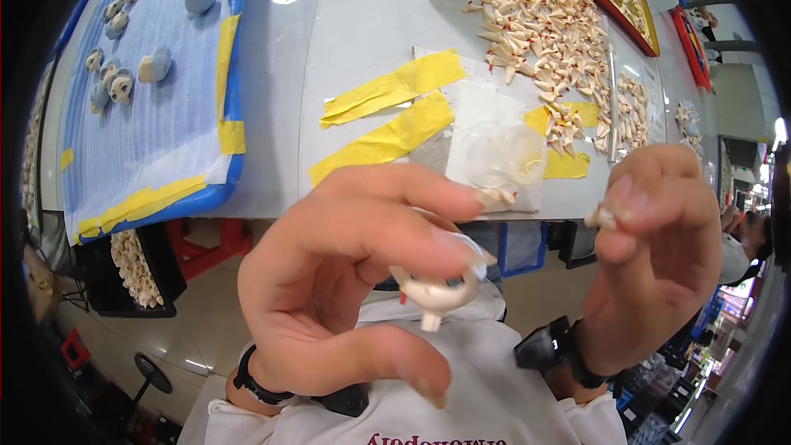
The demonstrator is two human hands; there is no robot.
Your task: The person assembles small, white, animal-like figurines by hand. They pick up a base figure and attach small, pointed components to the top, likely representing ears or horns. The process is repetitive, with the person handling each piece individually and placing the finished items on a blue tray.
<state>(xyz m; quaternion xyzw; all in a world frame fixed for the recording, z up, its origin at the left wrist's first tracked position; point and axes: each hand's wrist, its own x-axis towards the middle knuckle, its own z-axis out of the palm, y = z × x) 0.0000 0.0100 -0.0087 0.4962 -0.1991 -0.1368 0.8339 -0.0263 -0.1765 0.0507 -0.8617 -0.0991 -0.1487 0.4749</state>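
A small cream figurine head (pixel 437 292) with painted eyes, a pointed ear and a short neck peg is held in the bent fingers of my left hand (pixel 317 280). The fingers hide its upper part, and its neck points down. To the right and higher, my right hand (pixel 659 235) pinches a tiny cream piece (pixel 604 216) between thumb and fingertips. That piece is blurred; it resembles the loose pieces on the table. The two hands are apart. Just beyond them, a small clear plastic dish (pixel 521 155) sits on the table's near part.
Pointed cream pieces with red tips (pixel 544 25) lie heaped at the back right, beside a metal ruler-like strip (pixel 611 107). A blue-rimmed tray (pixel 235 161) with several figurine heads stands left. Yellow tape (pixel 387 136) marks the table. A red tray (pixel 647 29) holds more pieces.
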